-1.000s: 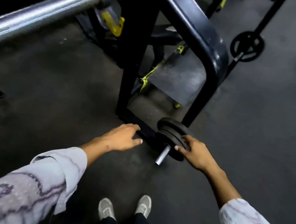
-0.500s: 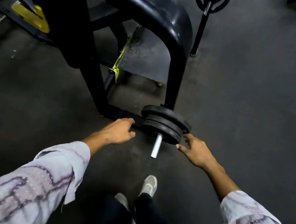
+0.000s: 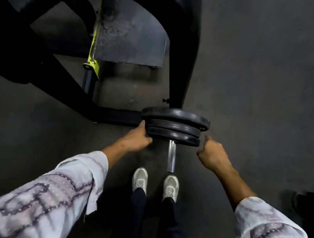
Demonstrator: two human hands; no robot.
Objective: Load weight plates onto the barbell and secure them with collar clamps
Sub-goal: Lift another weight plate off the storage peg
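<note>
**Hands close in on the plates**

Since the plates (image 3: 174,128) are dense, rigid iron stacked on a peg (image 3: 171,156) at the rack's (image 3: 182,65) foot, opposite rims suit best. Left hand (image 3: 135,139) now cups the left rim; right hand (image 3: 211,152), fingers curled, seems just short. Half a second ago both hovered apart.
</note>
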